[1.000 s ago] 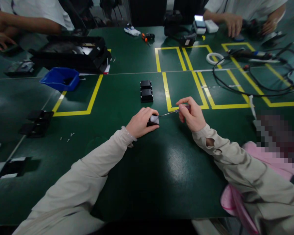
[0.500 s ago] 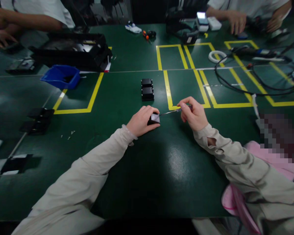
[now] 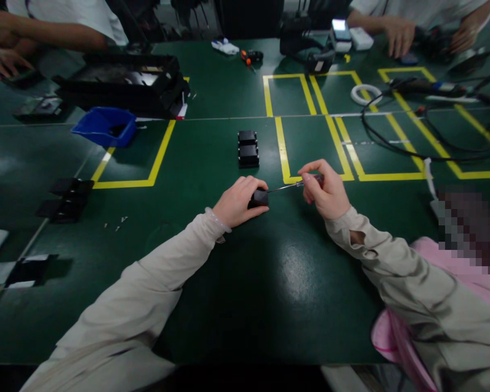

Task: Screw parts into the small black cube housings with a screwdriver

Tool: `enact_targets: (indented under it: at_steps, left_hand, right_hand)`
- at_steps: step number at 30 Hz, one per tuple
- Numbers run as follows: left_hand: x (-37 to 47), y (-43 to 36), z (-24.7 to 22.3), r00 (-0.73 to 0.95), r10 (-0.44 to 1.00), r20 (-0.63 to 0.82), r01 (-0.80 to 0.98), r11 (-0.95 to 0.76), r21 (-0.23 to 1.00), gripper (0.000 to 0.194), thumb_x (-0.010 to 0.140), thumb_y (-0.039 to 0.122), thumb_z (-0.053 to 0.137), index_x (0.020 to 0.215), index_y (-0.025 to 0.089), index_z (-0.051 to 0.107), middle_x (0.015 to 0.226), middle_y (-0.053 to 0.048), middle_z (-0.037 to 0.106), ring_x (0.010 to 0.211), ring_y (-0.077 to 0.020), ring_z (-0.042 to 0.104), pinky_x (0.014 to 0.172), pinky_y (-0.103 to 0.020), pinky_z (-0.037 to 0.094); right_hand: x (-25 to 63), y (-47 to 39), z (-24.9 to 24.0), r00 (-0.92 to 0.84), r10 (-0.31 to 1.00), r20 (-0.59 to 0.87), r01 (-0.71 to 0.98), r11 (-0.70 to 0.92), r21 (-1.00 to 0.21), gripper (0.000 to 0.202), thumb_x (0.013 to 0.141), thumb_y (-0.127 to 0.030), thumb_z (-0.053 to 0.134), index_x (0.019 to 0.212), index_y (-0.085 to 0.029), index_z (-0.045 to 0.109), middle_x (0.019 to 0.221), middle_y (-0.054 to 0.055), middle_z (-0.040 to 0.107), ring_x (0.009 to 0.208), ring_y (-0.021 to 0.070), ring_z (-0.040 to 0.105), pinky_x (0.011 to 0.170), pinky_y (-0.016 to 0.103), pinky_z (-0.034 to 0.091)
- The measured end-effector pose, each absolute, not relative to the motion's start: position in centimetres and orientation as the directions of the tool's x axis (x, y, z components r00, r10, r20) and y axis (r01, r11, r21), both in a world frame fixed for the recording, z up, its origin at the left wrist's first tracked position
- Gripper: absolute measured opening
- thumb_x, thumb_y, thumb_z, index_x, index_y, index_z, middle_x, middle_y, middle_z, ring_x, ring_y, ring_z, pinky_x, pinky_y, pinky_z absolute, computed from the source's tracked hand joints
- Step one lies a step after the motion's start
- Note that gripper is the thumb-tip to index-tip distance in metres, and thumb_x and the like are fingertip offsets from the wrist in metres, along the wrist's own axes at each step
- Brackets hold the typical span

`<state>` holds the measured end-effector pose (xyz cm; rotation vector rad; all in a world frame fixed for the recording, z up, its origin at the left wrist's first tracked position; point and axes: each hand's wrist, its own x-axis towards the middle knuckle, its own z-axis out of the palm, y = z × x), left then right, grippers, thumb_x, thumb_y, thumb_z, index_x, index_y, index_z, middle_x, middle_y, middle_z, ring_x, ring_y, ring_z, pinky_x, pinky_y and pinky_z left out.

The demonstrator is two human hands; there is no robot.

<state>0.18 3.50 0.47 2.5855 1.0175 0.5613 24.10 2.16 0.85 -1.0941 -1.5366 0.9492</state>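
My left hand (image 3: 240, 201) grips a small black block (image 3: 261, 198) on the green table, fingers over its far side and thumb at its near side. My right hand (image 3: 324, 190) is closed round the handle of a screwdriver (image 3: 285, 188), whose thin shaft points left. The shaft's tip meets the upper right edge of the block; the exact contact is too small to tell. Just beyond my left hand stand two black blocks (image 3: 248, 151), one behind the other. Several tiny screws (image 3: 123, 219) lie to the left of my left forearm.
A blue bin (image 3: 106, 127) and a long black tray (image 3: 118, 81) stand at the back left, more black blocks (image 3: 67, 201) at the left. Cables (image 3: 396, 155) and a white tape ring (image 3: 366, 95) lie at the right. Two people's hands are across the table (image 3: 212, 272).
The bright sheen on the block in my left hand is gone, and the block looks dark now. The whole view has shifted slightly; both hands keep their places.
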Motion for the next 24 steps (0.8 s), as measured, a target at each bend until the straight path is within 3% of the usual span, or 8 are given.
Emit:
enact_targets:
  at_steps: [4, 9, 16, 21, 24]
  left_hand:
    - [0.20, 3.59, 0.48, 0.670, 0.702, 0.242, 0.579, -0.698, 0.422, 0.036, 0.084, 0.034, 0.067, 0.111, 0.017, 0.050, 0.108, -0.008, 0.059, 0.097, -0.0230, 0.053, 0.083, -0.035, 0.045]
    - [0.18, 3.57, 0.50, 0.667, 0.704, 0.244, 0.579, -0.696, 0.424, 0.036, 0.084, 0.034, 0.067, 0.112, 0.017, 0.050, 0.109, -0.007, 0.059, 0.097, -0.0227, 0.053, 0.084, -0.035, 0.045]
    - [0.17, 3.51, 0.46, 0.672, 0.698, 0.245, 0.575, -0.701, 0.421, 0.035, 0.085, 0.034, 0.067, 0.111, 0.017, 0.050, 0.109, -0.008, 0.059, 0.098, -0.0225, 0.052, 0.084, -0.035, 0.044]
    - [0.17, 3.49, 0.41, 0.669, 0.699, 0.253, 0.577, -0.703, 0.416, 0.036, 0.084, 0.033, 0.067, 0.111, 0.017, 0.050, 0.109, -0.008, 0.059, 0.097, -0.0226, 0.053, 0.084, -0.035, 0.045]
    - [0.16, 3.48, 0.46, 0.669, 0.701, 0.247, 0.580, -0.701, 0.415, 0.036, 0.084, 0.033, 0.067, 0.111, 0.017, 0.050, 0.109, -0.008, 0.059, 0.097, -0.0229, 0.053, 0.084, -0.035, 0.045]
  right_hand:
    - [24.04, 2.12, 1.01, -0.110, 0.958, 0.265, 0.183, 0.281, -0.942, 0.023, 0.090, -0.046, 0.057, 0.094, -0.024, 0.051, 0.047, -0.009, 0.044, 0.038, 0.0084, 0.043, 0.038, 0.025, 0.033]
    - [24.15, 2.21, 0.74, -0.090, 0.968, 0.235, 0.202, 0.248, -0.947, 0.027, 0.092, -0.050, 0.052, 0.083, -0.024, 0.053, 0.041, -0.010, 0.036, 0.033, 0.0080, 0.038, 0.035, 0.025, 0.028]
    - [24.08, 2.17, 0.97, -0.100, 0.960, 0.262, 0.192, 0.277, -0.941, 0.024, 0.090, -0.047, 0.056, 0.096, -0.024, 0.051, 0.049, -0.009, 0.046, 0.038, 0.0088, 0.043, 0.038, 0.025, 0.033]
    - [24.18, 2.22, 0.70, -0.084, 0.967, 0.240, 0.213, 0.253, -0.944, 0.025, 0.091, -0.048, 0.054, 0.085, -0.024, 0.052, 0.042, -0.010, 0.038, 0.033, 0.0082, 0.039, 0.035, 0.025, 0.028]
    - [24.12, 2.26, 0.71, -0.098, 0.964, 0.249, 0.186, 0.263, -0.947, 0.023, 0.090, -0.047, 0.057, 0.091, -0.025, 0.051, 0.043, -0.010, 0.039, 0.034, 0.0083, 0.040, 0.035, 0.025, 0.029]
